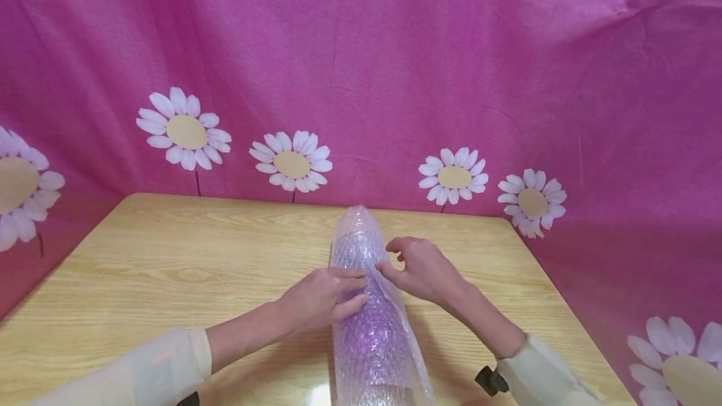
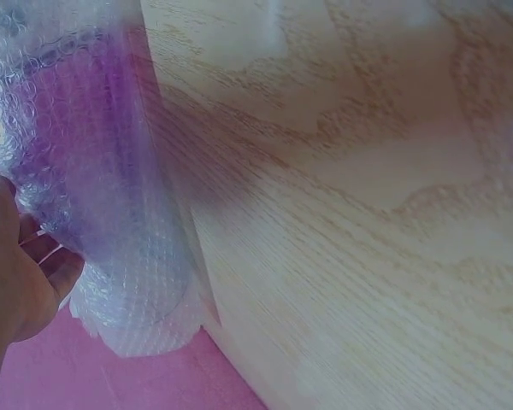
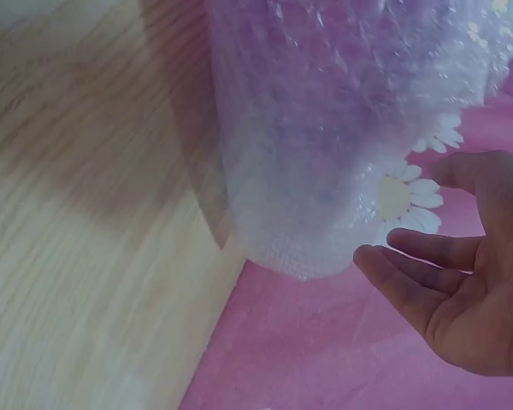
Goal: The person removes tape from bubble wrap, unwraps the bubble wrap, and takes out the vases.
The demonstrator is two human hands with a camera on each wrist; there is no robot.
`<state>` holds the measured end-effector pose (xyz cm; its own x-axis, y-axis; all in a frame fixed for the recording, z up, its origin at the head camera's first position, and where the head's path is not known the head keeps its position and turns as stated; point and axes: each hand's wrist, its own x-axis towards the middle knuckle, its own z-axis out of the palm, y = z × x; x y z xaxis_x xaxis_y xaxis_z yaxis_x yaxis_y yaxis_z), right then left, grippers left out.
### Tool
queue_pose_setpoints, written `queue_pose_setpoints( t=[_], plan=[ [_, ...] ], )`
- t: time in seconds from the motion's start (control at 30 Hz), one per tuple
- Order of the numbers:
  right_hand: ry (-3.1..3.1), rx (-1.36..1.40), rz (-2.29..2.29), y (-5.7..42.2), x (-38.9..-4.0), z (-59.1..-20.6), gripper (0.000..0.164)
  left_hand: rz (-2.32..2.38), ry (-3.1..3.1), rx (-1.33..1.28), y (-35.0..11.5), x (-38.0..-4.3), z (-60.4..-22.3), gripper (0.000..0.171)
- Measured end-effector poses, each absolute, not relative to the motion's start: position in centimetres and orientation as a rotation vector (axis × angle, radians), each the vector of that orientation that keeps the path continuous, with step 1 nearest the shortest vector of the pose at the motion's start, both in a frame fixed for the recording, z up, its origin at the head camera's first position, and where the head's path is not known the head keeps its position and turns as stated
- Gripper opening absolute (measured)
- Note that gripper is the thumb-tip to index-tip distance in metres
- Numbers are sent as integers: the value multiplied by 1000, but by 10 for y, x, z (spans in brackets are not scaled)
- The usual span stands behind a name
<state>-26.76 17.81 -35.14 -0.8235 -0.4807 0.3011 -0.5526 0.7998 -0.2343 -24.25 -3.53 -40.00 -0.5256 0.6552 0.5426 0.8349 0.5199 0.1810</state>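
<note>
A long bundle in clear bubble wrap [image 1: 366, 331] lies lengthwise on the table, with something purple showing through it; what is inside is hidden by the wrap. My left hand [image 1: 321, 296] rests on the bundle from the left, its fingers stretched over the top. On the other side is my right hand [image 1: 423, 268], thumb tip close to the loose edge of the wrap, which runs down the bundle's right side. In the right wrist view this hand's fingers [image 3: 402, 282] are slightly bent and parted, with nothing between them.
The wood-grain table [image 1: 197, 255] reaches back to a pink cloth [image 1: 366, 80] printed with white daisies, which also hangs at both sides. Both forearms wear pale sleeves, and a small black object [image 1: 492, 381] sits by the right cuff.
</note>
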Motion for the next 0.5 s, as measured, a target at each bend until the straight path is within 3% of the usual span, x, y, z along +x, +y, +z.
queue_pose_setpoints(
  t=[0.5],
  plan=[
    [-2769,827,426,157,-281,-357,35,-591,-2353,-1240,-37,-242,-399,33]
  ],
)
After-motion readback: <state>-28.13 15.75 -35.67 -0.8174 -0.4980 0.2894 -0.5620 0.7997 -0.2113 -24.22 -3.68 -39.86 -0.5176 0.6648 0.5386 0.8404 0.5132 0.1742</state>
